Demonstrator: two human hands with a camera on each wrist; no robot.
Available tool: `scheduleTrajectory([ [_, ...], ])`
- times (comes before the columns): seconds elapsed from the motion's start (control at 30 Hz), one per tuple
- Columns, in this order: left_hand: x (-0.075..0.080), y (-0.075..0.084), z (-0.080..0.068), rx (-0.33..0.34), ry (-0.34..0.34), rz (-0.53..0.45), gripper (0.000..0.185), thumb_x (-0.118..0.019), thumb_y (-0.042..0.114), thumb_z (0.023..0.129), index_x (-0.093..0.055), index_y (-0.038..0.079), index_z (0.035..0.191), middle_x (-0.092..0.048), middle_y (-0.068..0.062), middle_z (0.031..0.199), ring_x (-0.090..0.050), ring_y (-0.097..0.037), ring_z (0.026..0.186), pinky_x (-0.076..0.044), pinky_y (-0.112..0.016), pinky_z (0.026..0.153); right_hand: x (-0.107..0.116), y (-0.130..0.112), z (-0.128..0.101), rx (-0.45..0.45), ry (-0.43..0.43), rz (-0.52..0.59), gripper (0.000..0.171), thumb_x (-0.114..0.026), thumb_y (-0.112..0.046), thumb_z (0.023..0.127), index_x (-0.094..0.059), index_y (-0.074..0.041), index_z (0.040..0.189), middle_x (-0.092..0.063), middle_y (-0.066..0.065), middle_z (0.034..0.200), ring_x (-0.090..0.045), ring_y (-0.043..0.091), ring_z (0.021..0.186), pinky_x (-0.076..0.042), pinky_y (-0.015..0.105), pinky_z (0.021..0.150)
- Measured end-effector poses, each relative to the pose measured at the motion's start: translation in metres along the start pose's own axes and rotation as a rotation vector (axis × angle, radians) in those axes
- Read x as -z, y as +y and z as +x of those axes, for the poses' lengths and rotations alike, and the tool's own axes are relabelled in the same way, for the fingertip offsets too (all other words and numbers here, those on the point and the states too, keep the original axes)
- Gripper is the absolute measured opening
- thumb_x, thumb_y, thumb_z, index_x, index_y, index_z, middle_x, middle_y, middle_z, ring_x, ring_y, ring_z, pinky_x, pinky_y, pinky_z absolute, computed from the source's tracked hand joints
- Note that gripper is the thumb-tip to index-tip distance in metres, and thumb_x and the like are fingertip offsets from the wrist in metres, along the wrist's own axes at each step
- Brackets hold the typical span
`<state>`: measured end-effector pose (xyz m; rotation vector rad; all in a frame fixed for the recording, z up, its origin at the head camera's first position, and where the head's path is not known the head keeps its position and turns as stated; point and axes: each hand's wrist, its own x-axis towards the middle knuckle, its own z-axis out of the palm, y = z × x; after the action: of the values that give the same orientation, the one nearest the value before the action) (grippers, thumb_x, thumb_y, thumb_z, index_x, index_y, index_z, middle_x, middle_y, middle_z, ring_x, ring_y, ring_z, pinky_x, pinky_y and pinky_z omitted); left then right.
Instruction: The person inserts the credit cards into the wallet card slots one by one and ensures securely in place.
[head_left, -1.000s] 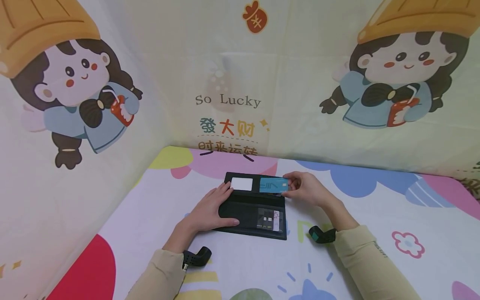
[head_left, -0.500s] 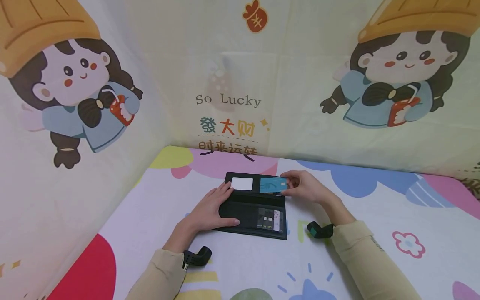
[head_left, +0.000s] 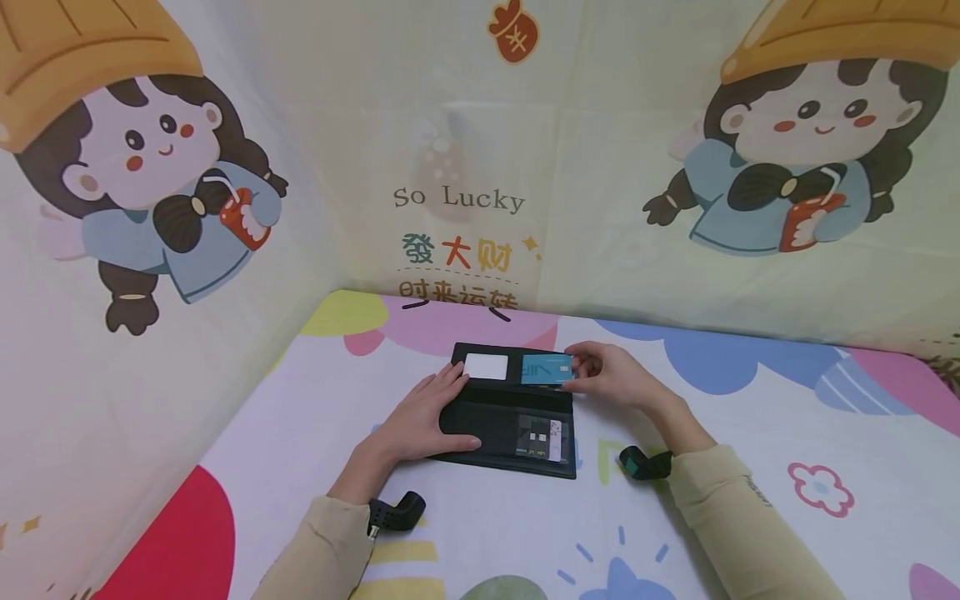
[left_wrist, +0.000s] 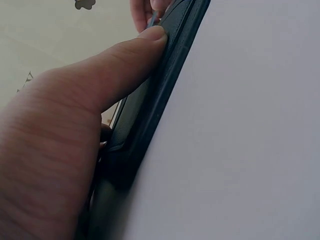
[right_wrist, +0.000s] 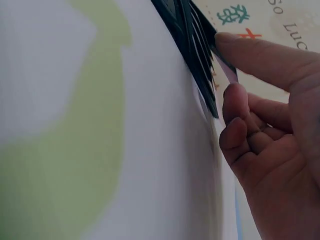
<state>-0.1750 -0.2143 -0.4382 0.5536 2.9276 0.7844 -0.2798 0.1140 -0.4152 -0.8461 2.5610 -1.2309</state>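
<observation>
A black wallet [head_left: 487, 417] lies opened out flat on the table. My left hand [head_left: 416, 417] rests on its left side with fingers and thumb spread; in the left wrist view the thumb [left_wrist: 135, 52] presses along the wallet's near edge. At the upper right of the wallet is a blue card [head_left: 546, 368], its right end pinched between the thumb and fingers of my right hand [head_left: 618, 377]. How far the card sits inside a slot is hard to tell. A white card or window [head_left: 486, 367] shows at the upper left, and a dark printed card [head_left: 540, 438] at the lower right.
The table is covered by a white cloth [head_left: 480, 525] with coloured prints. Behind it stands a cream backdrop [head_left: 600, 167] with cartoon figures and lettering. A black wrist camera [head_left: 401, 511] is strapped at the left wrist, another camera [head_left: 643, 463] at the right.
The right hand and the blue card have shifted very slightly left against the wallet. The left hand keeps its place on the wallet.
</observation>
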Motion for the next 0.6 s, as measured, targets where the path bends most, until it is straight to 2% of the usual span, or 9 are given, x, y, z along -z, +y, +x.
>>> scheduleTrajectory([
  [0.23,0.0015,0.0005,-0.0001,0.001,0.005,-0.009,0.104,-0.074,0.061,0.079,-0.032,0.007,0.158,-0.016,-0.004,0.168,-0.012,-0.022,0.154,-0.008,-0.045,0.123,0.0049,0.0006,-0.0018,0.026,0.001,0.035,0.049,-0.082,-0.006,0.084,-0.060,0.010,0.125,-0.062,0.008,0.095,-0.057,0.023,0.084,-0.050,0.023,0.073],
  [0.6,0.0015,0.0006,-0.0001,0.006,0.005,-0.017,0.105,-0.074,0.062,0.079,-0.033,0.008,0.158,-0.017,-0.004,0.168,-0.012,-0.023,0.154,-0.008,-0.047,0.123,0.0027,-0.0017,-0.0001,0.021,0.007,0.019,0.049,-0.083,-0.008,0.084,-0.061,0.009,0.124,-0.060,0.007,0.093,-0.056,0.023,0.083,-0.048,0.023,0.072],
])
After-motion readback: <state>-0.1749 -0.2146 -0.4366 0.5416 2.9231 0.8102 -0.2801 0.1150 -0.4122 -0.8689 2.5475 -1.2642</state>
